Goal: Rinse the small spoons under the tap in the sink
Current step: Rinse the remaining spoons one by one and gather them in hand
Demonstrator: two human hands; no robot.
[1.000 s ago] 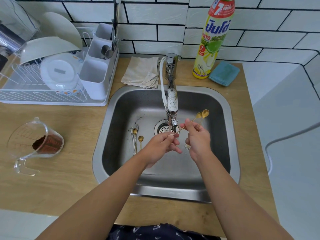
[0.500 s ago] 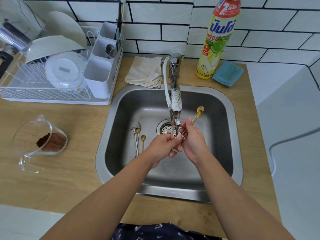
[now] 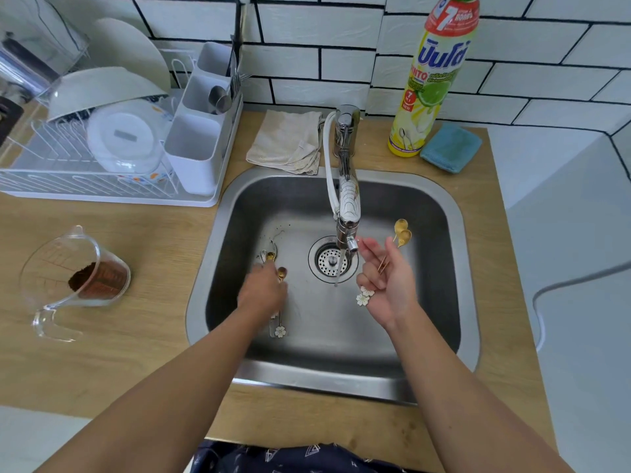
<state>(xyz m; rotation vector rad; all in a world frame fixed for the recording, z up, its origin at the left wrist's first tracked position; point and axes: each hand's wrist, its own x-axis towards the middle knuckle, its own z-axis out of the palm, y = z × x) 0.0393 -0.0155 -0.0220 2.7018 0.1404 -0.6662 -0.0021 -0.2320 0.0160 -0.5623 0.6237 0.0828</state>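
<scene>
Water runs in a thin stream from the tap into the steel sink, above the drain. My right hand is to the right of the stream, shut on two small gold spoons; their bowls point up and their white flower ends hang below my palm. My left hand is blurred, low at the sink's left side, over several more small spoons lying on the bottom. Its fingers cover their middle parts, so I cannot make out a grip.
A white dish rack with bowls and a cutlery holder stands at the back left. A tipped measuring jug with brown powder lies on the left counter. A folded cloth, a dish soap bottle and a blue sponge sit behind the sink.
My left hand has let go of the spoons under the tap and moved left and down to the spoons on the sink bottom. My right hand moved slightly right, out of the stream.
</scene>
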